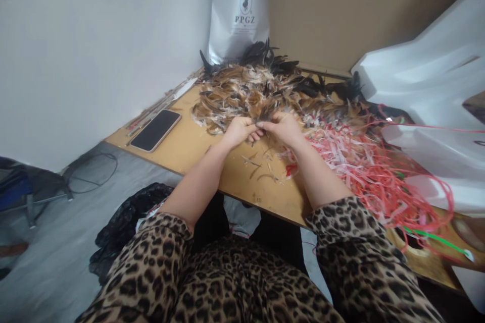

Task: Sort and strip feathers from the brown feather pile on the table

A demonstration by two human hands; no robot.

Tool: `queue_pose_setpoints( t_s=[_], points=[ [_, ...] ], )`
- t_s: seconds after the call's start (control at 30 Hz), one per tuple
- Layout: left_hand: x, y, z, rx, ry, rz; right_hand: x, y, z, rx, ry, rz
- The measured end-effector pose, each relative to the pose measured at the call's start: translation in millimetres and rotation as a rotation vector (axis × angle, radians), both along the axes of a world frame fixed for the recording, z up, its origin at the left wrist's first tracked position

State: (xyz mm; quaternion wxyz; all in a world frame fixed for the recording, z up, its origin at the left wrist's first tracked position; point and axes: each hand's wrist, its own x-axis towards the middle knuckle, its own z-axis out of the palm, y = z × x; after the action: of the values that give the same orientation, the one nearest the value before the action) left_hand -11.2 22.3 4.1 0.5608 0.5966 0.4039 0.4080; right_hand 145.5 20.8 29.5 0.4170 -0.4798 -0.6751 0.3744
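Observation:
My left hand (242, 130) and my right hand (282, 127) meet over the wooden table, fingers closed and thumbs close together. Between them a dark, brownish feather (268, 112) seems pinched, its tip rising toward the heap behind. Most of what the fingers grip is hidden by the hands themselves. Just beyond lies a large pile of brown and black feathers (242, 88). Below my hands, several stripped feather bits (261, 166) are scattered on the tabletop (204, 144). To the right of my right hand is a tangle of pink and red ribbon strips (364, 166).
A phone (156, 130) with a dark screen lies at the table's left. White plastic bags stand at the back (242, 15) and along the right (428, 70). A green strip (435, 238) hangs near the right edge. On the floor sits a black plastic bag (129, 222).

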Motion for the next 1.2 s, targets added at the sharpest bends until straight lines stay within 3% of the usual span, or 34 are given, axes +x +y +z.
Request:
queue_pose_setpoints(
  t_s=[0.1,0.37,0.77,1.0,1.2],
  points=[
    [0,0,2.7,0.014,0.015,0.002,-4,-2,-0.2,0.044,-0.025,0.009],
    [3,-6,8.1,0.012,0.023,-0.053,-5,-2,-8.5,0.051,0.168,0.017],
    [4,-1,-3.0,-0.008,-0.068,-0.015,-4,2,-10.0,0.038,0.206,-0.045],
    [3,0,-3.1,-0.012,-0.036,0.002,-2,4,-11.5,-0.005,0.216,-0.002],
    [2,2,-1.9,-0.197,-0.295,0.078,2,4,-3.4,0.032,0.063,-0.033]
  ],
)
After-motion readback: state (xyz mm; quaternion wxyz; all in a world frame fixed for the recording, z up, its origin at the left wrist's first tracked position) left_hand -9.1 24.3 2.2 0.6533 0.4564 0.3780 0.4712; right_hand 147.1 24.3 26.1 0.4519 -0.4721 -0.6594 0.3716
